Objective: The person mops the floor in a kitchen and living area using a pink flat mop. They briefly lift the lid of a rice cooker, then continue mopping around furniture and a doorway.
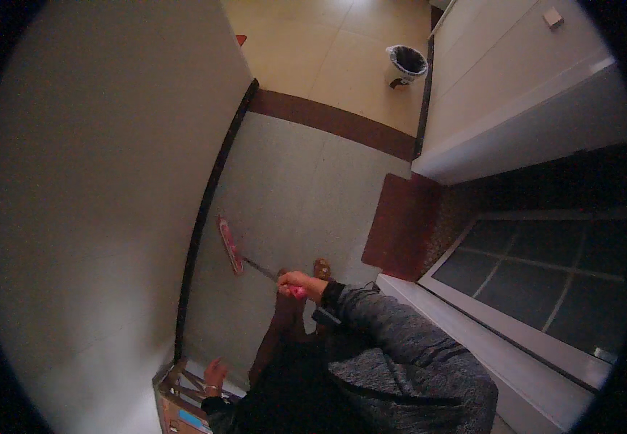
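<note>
My right hand [298,283] is closed around the pink grip of a flat mop, just in front of my legs. The mop's dark pole slants away to the left and ends at its pink head [231,247], which lies on the pale floor [302,179] close to the left wall's dark skirting. At the lower left my left hand [215,373] hangs with fingers apart and appears to hold nothing. It is nearest to a brown box or cabinet [175,415], though I cannot tell whether they touch.
A plain wall [91,179] runs along the left. A reddish-brown doormat [400,225] lies at the right, by a doorway with a paned door [536,271]. Past a brown floor strip [329,120], a lined waste bin [405,64] stands against the right wall.
</note>
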`<state>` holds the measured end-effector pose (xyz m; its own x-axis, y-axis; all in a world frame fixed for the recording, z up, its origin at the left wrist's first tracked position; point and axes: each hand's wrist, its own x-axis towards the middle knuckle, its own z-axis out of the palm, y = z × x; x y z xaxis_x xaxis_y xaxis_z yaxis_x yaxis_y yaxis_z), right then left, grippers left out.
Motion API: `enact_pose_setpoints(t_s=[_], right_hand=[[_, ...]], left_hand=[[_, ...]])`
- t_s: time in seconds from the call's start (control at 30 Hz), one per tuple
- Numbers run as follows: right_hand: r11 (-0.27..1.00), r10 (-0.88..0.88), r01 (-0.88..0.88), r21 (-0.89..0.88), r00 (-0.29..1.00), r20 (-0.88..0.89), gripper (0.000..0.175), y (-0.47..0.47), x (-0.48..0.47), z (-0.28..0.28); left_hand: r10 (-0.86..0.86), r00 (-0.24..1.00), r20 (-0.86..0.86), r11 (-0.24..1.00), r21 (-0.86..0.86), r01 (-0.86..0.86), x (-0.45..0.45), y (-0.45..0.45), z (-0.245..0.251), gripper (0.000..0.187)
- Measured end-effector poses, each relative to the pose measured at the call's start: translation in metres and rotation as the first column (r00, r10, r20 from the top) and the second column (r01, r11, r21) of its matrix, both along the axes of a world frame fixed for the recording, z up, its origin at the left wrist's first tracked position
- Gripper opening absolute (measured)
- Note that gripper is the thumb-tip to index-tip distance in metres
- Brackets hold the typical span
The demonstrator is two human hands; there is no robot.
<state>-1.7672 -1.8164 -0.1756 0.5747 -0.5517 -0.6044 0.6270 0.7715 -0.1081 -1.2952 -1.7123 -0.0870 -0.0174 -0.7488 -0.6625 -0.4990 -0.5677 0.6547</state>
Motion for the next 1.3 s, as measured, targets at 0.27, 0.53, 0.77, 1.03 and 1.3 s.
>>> enact_pose_setpoints(t_s=[0.27, 0.53, 0.77, 1.03, 1.3], right_hand=[[0.626, -0.091, -0.438, -0.645, 0.781, -0.618, 0.02, -0.006, -0.148, -0.001], [0.948, 0.051, -0.28, -0.154, 0.608, -0.792, 0.013, -0.141, -0.33, -0.012], [0.985, -0.075, -0.1, -0.141, 0.488, -0.87, 0.012, -0.181, -0.263, 0.015], [0.986, 0.117, -0.083, 0.147, 0.963, -0.244, 0.012, -0.22, -0.123, 0.038], [0.457, -0.156, -0.431, -0.778, 0.822, -0.548, 0.019, -0.275, -0.018, -0.02]], left_hand=[[0.024, 0.972, 0.235, 0.976, 0.205, -0.074, 0.007, -0.012, 0.028, 0.03], [0.051, 0.994, 0.095, 0.926, 0.367, -0.082, -0.008, -0.022, 0.017, 0.028], [-0.283, 0.859, 0.426, 0.959, 0.129, 0.252, 0.014, -0.098, -0.057, 0.028], [-0.182, 0.975, 0.128, 0.966, 0.208, 0.153, 0.002, -0.29, -0.115, 0.029], [-0.115, 0.973, 0.2, 0.991, 0.095, 0.097, -0.036, -0.372, -0.024, 0.026]])
